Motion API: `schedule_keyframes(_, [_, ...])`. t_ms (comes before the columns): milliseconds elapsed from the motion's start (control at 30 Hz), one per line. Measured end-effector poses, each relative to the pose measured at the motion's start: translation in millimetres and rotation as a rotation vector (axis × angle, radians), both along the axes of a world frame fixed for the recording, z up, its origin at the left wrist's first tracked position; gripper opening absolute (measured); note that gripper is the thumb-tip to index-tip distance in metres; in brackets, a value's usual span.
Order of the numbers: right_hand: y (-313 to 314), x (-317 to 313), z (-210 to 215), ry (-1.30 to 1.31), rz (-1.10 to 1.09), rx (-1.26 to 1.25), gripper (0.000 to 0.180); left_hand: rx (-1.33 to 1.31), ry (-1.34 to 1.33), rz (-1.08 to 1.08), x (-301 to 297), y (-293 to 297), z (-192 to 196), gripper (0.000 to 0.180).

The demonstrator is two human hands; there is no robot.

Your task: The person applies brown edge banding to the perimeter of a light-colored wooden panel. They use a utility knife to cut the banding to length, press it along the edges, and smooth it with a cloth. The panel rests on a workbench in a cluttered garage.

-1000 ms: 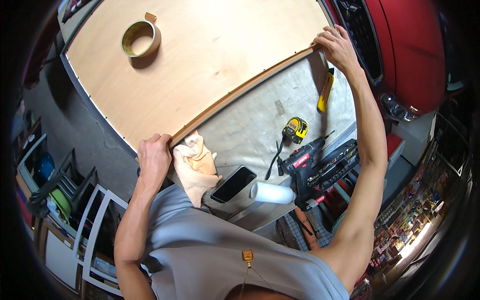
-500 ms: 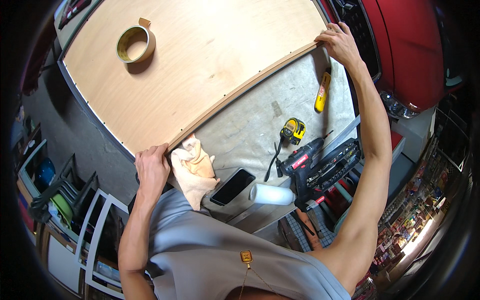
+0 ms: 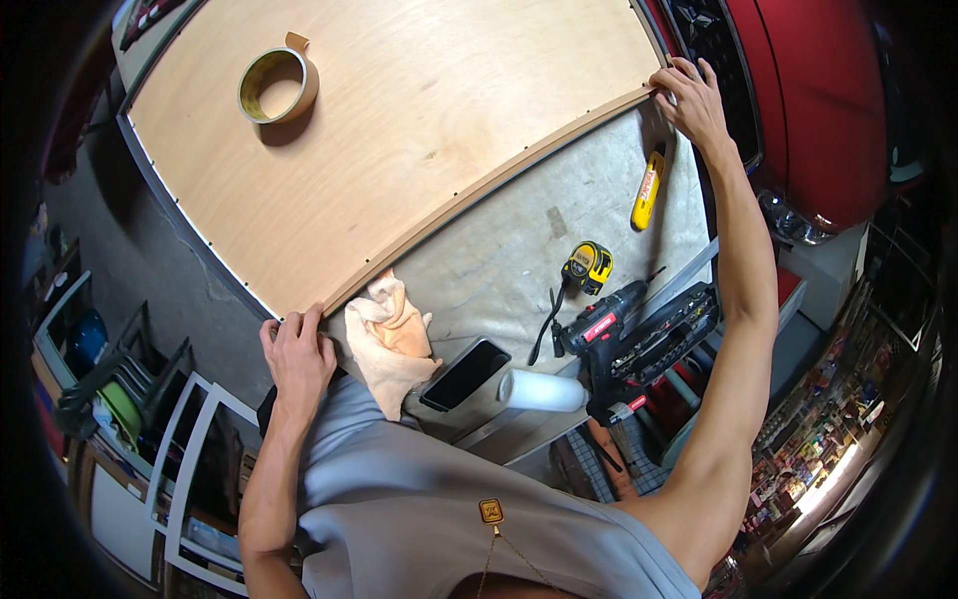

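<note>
A framed plywood panel (image 3: 399, 140) with a dark outer rim lies across the top of the view. At its near left corner my left hand (image 3: 299, 351) is closed on the edge, fingers lying on top. My right hand (image 3: 691, 102) holds the near right corner, its fingers bent over the edge and slightly spread. The undersides of both grips are hidden. On the panel stands a roll of brown tape (image 3: 305, 92) with its end loose. A crumpled peach cloth (image 3: 387, 344) lies by my left hand. Below my right hand rests a yellow utility knife (image 3: 647, 195).
On the pale work surface (image 3: 499, 250) are a yellow-black tape measure (image 3: 589, 266), a black cordless drill (image 3: 605, 329), a phone (image 3: 466, 374), a white cylinder (image 3: 542, 390) and an open bit case (image 3: 671, 331). A red vehicle (image 3: 818, 110) stands close at right. Pale frames (image 3: 190, 479) stand lower left.
The panel and the tape roll on it have shifted slightly right and down. My left hand has moved a little left and down at the corner. My right hand's fingers have spread somewhat.
</note>
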State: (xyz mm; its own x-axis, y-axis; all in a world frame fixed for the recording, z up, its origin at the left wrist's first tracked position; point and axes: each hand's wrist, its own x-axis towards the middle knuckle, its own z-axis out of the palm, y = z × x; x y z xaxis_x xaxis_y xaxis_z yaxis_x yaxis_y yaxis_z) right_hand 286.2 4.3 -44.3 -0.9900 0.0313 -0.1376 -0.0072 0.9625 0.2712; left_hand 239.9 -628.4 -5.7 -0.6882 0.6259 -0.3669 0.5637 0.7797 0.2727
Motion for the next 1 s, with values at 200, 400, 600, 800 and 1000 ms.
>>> schedule_keyframes(200, [5.6,-2.0,3.9,-0.053,-0.034,0.057,0.023,-0.105,0.033,-0.007,4.0,-11.2,1.1,0.045])
schedule_keyframes(400, [13.7,-10.2,13.3,-0.224,-0.036,0.11,0.026,-0.07,0.122,-0.049,2.3,-22.5,-3.7,0.037])
schedule_keyframes(600, [4.7,-9.4,13.2,-0.058,0.023,0.18,0.035,-0.122,0.18,-0.044,-2.5,-24.3,7.3,0.044])
schedule_keyframes(800, [-17.9,-9.5,3.6,0.01,0.07,0.042,0.053,0.195,0.019,0.055,-26.4,44.8,-6.4,0.063])
schedule_keyframes(1000, [-11.6,-13.4,-0.2,-0.106,-0.028,-0.005,0.034,0.472,-0.126,-0.128,-33.8,182.2,-43.3,0.052])
